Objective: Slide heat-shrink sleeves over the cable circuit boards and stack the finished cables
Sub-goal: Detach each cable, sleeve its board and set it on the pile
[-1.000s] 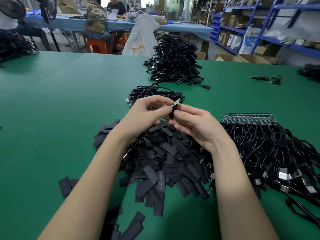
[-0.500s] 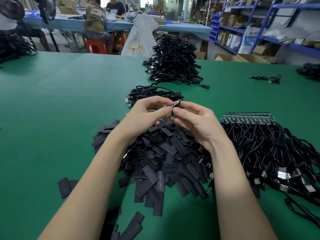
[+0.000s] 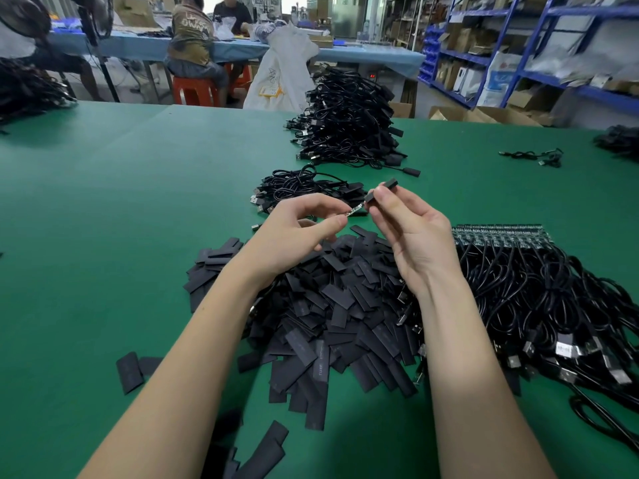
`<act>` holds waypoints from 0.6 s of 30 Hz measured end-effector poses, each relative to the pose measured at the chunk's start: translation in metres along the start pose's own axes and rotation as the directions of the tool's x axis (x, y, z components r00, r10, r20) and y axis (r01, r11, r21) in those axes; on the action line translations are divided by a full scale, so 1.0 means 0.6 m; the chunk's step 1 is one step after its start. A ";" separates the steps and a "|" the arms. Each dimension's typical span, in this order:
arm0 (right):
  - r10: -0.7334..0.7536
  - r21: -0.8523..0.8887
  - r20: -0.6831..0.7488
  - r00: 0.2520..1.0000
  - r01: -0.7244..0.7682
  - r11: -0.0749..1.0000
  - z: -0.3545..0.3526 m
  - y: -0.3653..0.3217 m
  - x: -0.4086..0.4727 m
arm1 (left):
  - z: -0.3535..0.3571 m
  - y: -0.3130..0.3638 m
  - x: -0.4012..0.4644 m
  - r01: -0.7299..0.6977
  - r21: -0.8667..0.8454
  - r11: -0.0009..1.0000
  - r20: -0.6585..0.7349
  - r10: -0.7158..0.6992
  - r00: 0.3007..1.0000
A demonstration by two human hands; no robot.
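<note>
Above the sleeve pile (image 3: pixel 332 305), the right hand (image 3: pixel 411 233) pinches a sleeve (image 3: pixel 380 192) whose near mouth faces, almost in line, the circuit board (image 3: pixel 354 211) pinched in the left hand (image 3: pixel 297 229), just beside it.

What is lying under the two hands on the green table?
Under the left hand and right hand lies a loose heap of flat black heat-shrink sleeves on the green table. What lies beneath the heap is covered, so it cannot be seen.
</note>
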State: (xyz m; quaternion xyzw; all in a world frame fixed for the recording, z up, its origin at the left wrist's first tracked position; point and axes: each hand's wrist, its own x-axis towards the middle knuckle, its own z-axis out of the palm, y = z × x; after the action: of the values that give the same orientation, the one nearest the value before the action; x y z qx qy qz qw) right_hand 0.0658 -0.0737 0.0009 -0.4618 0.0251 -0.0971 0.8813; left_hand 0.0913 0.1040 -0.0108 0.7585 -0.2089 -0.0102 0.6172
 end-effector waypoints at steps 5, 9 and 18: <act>-0.015 -0.077 0.010 1.000 0.015 0.997 0.000 0.001 -0.001 | 0.002 0.001 0.000 -0.025 -0.008 1.000 -0.022 0.025 0.999; -0.023 -0.089 0.011 1.000 0.023 0.996 -0.001 0.001 -0.001 | 0.003 0.002 0.000 -0.046 0.004 0.999 -0.027 0.046 0.999; 0.083 -0.019 0.096 0.992 -0.081 0.997 -0.014 -0.004 -0.004 | -0.002 0.003 -0.003 -0.057 0.024 0.998 -0.002 0.057 0.998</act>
State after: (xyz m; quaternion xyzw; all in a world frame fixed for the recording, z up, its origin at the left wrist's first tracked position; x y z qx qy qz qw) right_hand 0.0618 -0.0813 -0.0022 -0.4714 0.0023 -0.0383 0.8811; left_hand 0.0892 0.1052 -0.0091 0.7595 -0.2298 0.0108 0.6085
